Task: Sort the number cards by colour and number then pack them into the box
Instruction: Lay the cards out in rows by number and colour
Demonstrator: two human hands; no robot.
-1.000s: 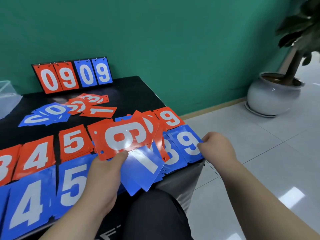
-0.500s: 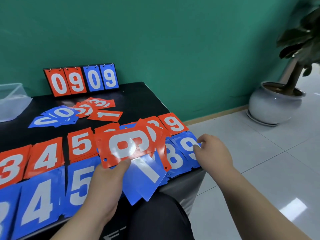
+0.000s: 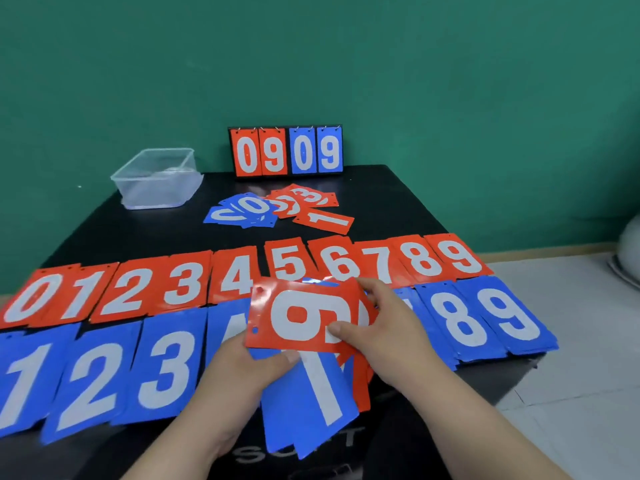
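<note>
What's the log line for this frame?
phase: sorting | left hand: holds card stack | right hand: pinches red 9 atop stack | red row, blue row: laid out | box: far left

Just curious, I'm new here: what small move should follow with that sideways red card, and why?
Probably the right hand slides the red 9 card off the stack gripped by the left hand and lays it on the red 9 pile at the row's right end: same colour, same number.
</note>
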